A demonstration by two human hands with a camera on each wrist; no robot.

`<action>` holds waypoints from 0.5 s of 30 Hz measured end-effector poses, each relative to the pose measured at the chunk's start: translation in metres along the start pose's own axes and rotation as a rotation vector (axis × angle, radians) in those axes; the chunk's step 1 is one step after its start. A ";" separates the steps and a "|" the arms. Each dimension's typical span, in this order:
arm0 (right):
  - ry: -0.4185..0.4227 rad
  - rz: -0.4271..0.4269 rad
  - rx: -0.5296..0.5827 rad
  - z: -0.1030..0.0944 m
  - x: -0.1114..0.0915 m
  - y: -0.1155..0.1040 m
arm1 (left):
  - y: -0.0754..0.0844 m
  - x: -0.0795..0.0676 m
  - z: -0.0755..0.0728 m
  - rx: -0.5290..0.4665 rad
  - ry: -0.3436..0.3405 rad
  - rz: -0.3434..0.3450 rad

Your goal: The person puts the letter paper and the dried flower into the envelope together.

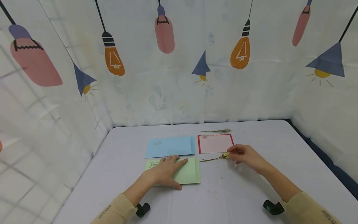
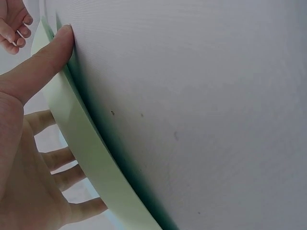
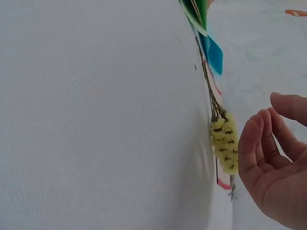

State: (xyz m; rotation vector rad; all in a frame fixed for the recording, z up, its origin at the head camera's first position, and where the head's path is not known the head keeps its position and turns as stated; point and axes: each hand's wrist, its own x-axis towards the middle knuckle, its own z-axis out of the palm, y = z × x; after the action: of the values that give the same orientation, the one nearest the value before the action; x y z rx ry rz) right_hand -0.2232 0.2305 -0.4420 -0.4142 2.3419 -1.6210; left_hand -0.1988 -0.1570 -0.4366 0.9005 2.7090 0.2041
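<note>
My left hand (image 1: 167,171) rests with spread fingers on a light green envelope (image 1: 191,174). In the left wrist view its thumb lies over the envelope's near edge, which stands slightly off the cloth. A dried yellow flower sprig (image 1: 224,156) lies below a red-edged pale card (image 1: 215,144), stem pointing left. Beside the blossoms is my right hand (image 1: 244,157), its fingers loosely bent. The right wrist view shows the thumb apart from the fingers, nothing between them, and the fingers close beside the yellow blossoms (image 3: 224,143); whether they touch I cannot tell.
Behind the green envelope lies a blue envelope (image 1: 169,147). Another dried sprig (image 1: 222,131) is beyond the card. Small crumbs dot the white tablecloth (image 1: 223,199). A black device sits by each wrist. Patterned curtains stand behind the table and at its sides.
</note>
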 end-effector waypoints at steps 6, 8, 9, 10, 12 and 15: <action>0.040 0.008 -0.014 -0.009 -0.002 0.002 | 0.000 0.001 0.002 -0.001 0.007 0.002; 0.046 0.002 -0.022 -0.011 -0.003 0.003 | 0.000 0.001 0.002 -0.001 0.006 0.004; 0.052 0.004 -0.023 -0.012 -0.003 0.003 | 0.001 0.001 0.002 -0.001 0.005 0.006; 0.057 0.006 -0.022 -0.012 -0.003 0.004 | 0.001 0.001 0.002 -0.002 0.004 0.007; 0.062 0.011 -0.020 -0.014 -0.003 0.005 | 0.001 0.001 0.001 0.000 0.002 0.006; 0.062 0.018 -0.013 -0.014 -0.001 0.006 | 0.001 0.000 0.001 0.006 -0.001 0.000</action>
State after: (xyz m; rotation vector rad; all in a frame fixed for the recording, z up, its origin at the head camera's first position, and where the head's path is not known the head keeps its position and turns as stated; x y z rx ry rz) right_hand -0.2279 0.2456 -0.4429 -0.3495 2.3962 -1.6337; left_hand -0.1981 -0.1558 -0.4372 0.9024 2.7099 0.1958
